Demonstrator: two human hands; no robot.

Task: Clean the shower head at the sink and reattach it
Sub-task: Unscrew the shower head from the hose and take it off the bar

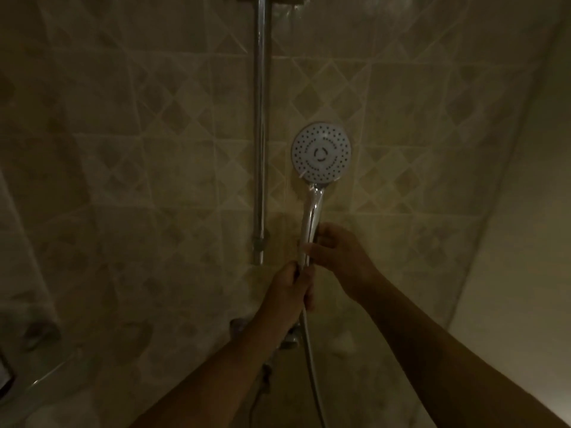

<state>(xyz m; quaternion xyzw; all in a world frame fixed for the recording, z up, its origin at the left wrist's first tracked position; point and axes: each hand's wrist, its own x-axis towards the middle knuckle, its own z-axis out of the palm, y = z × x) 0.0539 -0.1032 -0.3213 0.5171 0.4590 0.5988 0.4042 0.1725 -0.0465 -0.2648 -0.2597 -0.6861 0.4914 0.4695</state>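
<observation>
— Holding the shower head upright, spray face toward us. The right grip is curling its fingers round the chrome handle. Directly beneath it, the left grip is pinching the top end of the hose, right at the joint.

— So both are closing on something. I'm guessing a twist at that joint, though loosening or tightening, I can't tell.

— Agreed. Doing it well is meaning the upper grip steadying the handle while only the lower one is turning, thread straight, hose unkinked.

— Room?

— The rail is standing just left of both grips, the tiled wall is sitting close behind them, and a tap fitting is lurking in the dark below the left grip. Toward us and rightward it's looking open.
</observation>
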